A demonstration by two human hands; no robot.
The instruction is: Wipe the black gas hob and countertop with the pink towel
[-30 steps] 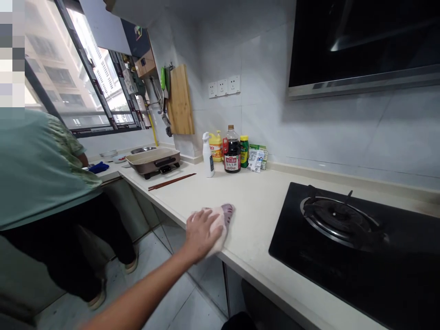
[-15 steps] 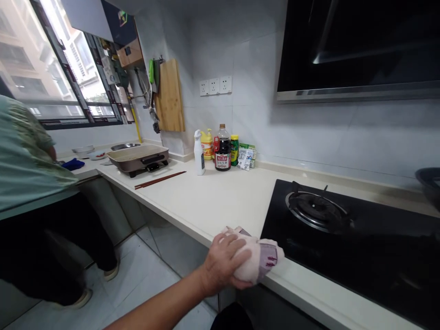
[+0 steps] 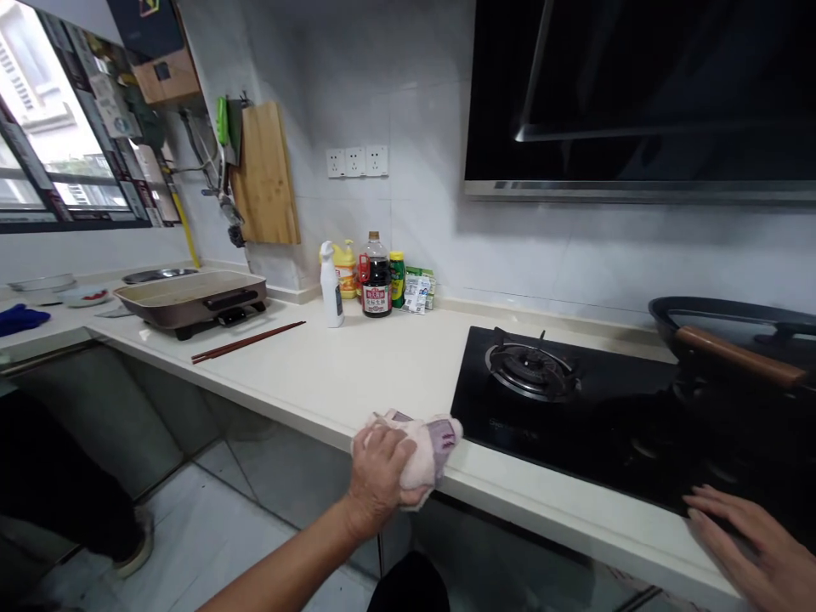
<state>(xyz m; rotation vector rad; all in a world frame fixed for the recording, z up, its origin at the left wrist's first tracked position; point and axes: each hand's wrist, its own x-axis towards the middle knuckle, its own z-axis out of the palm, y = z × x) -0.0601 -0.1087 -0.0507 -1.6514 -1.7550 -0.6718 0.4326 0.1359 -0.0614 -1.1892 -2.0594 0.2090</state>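
Note:
My left hand (image 3: 377, 472) is closed around a bunched pale pink towel (image 3: 421, 455) with a purple band. The towel rests on the front edge of the white countertop (image 3: 357, 378), close to the left corner of the black gas stove (image 3: 612, 408). At the lower right, my right hand (image 3: 749, 544) holds nothing. Its fingers are stretched out over the counter's front edge and the stove's near border; whether they touch it I cannot tell.
A wok (image 3: 733, 340) with a wooden handle sits on the stove's right side. Along the counter stand a white spray bottle (image 3: 331, 289), a soy sauce bottle (image 3: 376, 285), chopsticks (image 3: 248, 342) and an electric pan (image 3: 191, 302). Another person's leg (image 3: 70, 484) shows at left.
The view has swung to the right, bringing the wok and my right hand into sight. The other person's upper body has left the frame. My left hand keeps hold of the towel.

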